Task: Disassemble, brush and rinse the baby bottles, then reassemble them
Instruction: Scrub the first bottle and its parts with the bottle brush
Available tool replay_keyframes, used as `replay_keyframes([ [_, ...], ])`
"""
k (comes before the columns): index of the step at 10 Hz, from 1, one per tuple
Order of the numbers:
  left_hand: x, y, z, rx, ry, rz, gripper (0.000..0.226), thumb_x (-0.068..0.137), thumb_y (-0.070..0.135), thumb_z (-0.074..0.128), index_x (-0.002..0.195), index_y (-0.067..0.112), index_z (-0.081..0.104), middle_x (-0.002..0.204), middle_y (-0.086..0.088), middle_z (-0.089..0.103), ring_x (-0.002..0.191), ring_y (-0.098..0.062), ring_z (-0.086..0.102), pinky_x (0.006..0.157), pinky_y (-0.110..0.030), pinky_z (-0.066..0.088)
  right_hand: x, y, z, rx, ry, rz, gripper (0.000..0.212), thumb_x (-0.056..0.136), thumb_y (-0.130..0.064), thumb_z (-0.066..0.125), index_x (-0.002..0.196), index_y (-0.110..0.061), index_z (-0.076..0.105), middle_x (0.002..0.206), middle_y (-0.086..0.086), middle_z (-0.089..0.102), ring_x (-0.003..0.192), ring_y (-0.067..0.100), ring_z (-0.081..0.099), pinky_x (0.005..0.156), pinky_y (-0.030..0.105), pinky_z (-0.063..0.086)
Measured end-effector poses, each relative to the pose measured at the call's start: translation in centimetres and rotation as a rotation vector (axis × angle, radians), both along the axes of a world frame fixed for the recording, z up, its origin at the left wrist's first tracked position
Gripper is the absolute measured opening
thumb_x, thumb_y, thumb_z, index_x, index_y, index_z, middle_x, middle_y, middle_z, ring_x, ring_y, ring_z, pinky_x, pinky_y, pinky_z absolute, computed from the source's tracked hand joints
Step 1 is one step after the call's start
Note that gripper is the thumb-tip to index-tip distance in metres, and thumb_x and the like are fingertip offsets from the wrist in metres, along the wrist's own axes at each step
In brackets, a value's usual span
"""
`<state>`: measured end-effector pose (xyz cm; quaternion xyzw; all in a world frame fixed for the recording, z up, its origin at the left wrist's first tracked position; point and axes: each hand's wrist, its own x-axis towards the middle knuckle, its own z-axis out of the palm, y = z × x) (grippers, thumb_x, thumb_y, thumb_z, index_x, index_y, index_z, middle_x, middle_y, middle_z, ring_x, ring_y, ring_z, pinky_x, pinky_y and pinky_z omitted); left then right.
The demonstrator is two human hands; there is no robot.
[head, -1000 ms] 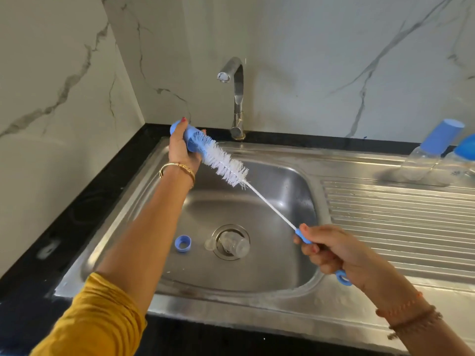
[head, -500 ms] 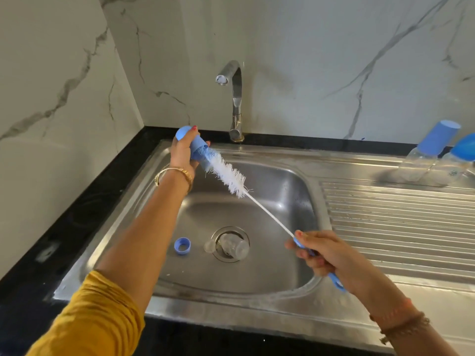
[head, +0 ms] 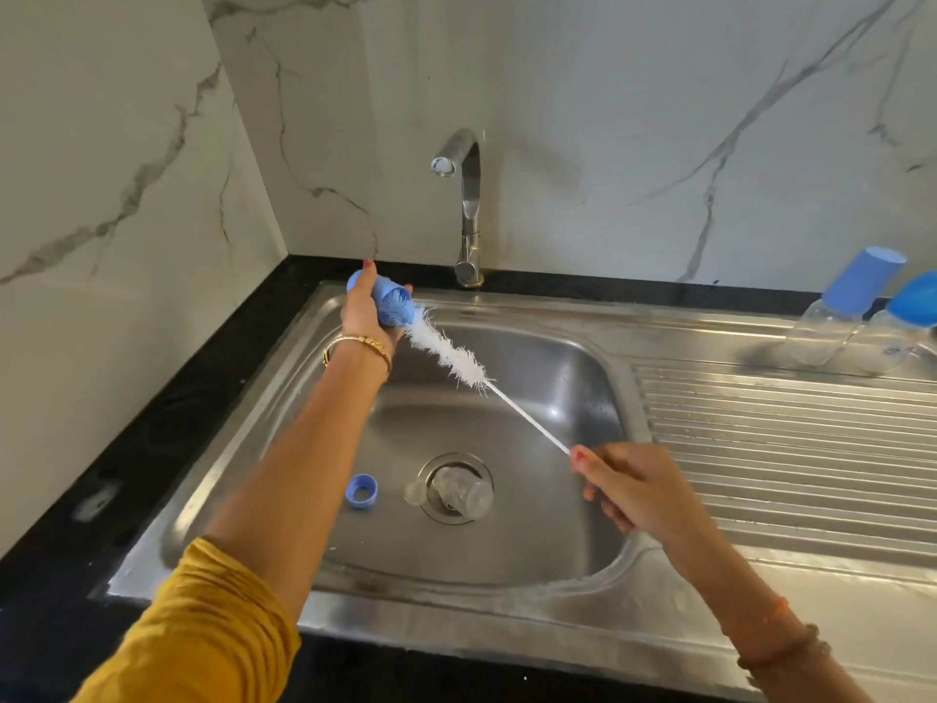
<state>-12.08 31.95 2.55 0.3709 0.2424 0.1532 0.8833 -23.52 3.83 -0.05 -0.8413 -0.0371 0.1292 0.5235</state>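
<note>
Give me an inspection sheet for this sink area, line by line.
Surface: steel sink with ribbed drainboard, set in a black counter.
Job's things: blue cap with brush tip inside; blue ring and clear bottle in the basin; two capped bottles on the drainboard.
Clutter: nothing seen.
Grippers: left hand grips the cap; right hand grips the brush handle.
Cables: nothing seen.
Surroundings: tap, no water seen; marble walls.

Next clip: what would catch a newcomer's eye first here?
The long white bottle brush stretched over the steel sink basin: the left hand grips a blue plastic bottle cap with the bristle tip inside, and the right hand holds the handle. A blue screw ring and clear bottle lie by the drain.
</note>
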Motion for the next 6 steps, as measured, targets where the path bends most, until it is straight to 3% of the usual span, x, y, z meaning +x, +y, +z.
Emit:
replay_keyframes([
  [1, 0.3, 0.1, -0.5, 0.074, 0.176, 0.076, 0.060, 0.088, 0.042, 0.057, 0.136, 0.014, 0.036, 0.118, -0.010, 0.052, 0.102, -0.027, 0.059, 0.088, -0.041, 0.052, -0.4, 0.1, -0.8, -0.608, -0.712, -0.151, 0.013, 0.075, -0.017, 0.076, 0.071, -0.009, 0.067, 0.055, 0.005, 0.059, 0.046, 0.028, 0.055, 0.046, 0.026, 0.037],
  [2, 0.1, 0.2, -0.8, 0.189, 0.167, 0.003, 0.060, 0.089, 0.038, 0.058, 0.138, 0.012, 0.035, 0.129, -0.011, 0.050, 0.107, -0.025, 0.057, 0.088, -0.037, 0.051, -0.7, 0.0, -1.3, -0.662, -0.831, -0.146, 0.012, 0.076, -0.008, 0.073, 0.066, -0.005, 0.068, 0.048, 0.009, 0.056, 0.039, 0.030, 0.052, 0.039, 0.025, 0.035],
  [3, -0.5, 0.8, -0.5, 0.185, -0.068, -0.124, 0.044, 0.092, 0.020, 0.054, 0.132, 0.008, 0.041, 0.117, -0.009, 0.056, 0.093, -0.020, 0.062, 0.073, -0.032, 0.055, -0.1, -0.3, 0.6, 0.201, 0.358, -0.073, 0.028, 0.085, -0.026, 0.060, 0.062, -0.009, 0.063, 0.042, -0.003, 0.040, 0.031, 0.009, 0.033, 0.032, 0.015, 0.023],
  [4, -0.9, 1.5, 0.4, 0.057, -0.223, -0.160, 0.022, 0.093, 0.014, 0.051, 0.114, 0.008, 0.050, 0.097, -0.003, 0.057, 0.080, -0.018, 0.066, 0.064, -0.028, 0.056, -0.3, -0.2, 0.3, 0.531, 0.759, -0.021, 0.033, 0.080, -0.037, 0.053, 0.058, -0.014, 0.061, 0.043, -0.007, 0.031, 0.028, 0.001, 0.021, 0.027, 0.009, 0.015],
  [5, -0.6, 1.2, 0.4, 0.216, -0.019, -0.067, 0.039, 0.090, 0.023, 0.058, 0.125, 0.010, 0.047, 0.112, -0.008, 0.055, 0.087, -0.019, 0.063, 0.067, -0.030, 0.056, -0.4, 0.4, -0.1, 0.170, 0.314, 0.050, 0.024, 0.089, -0.031, 0.058, 0.077, -0.012, 0.066, 0.052, -0.002, 0.048, 0.034, 0.005, 0.037, 0.033, 0.016, 0.026],
  [6, -0.1, 1.0, -0.1, 0.357, 0.238, 0.043, 0.061, 0.087, 0.035, 0.061, 0.138, 0.012, 0.036, 0.131, -0.011, 0.048, 0.114, -0.026, 0.053, 0.092, -0.038, 0.049, -0.2, 0.7, -0.9, -0.524, -0.602, 0.027, 0.007, 0.080, -0.014, 0.071, 0.081, -0.010, 0.066, 0.060, 0.006, 0.061, 0.049, 0.021, 0.056, 0.047, 0.025, 0.041],
])
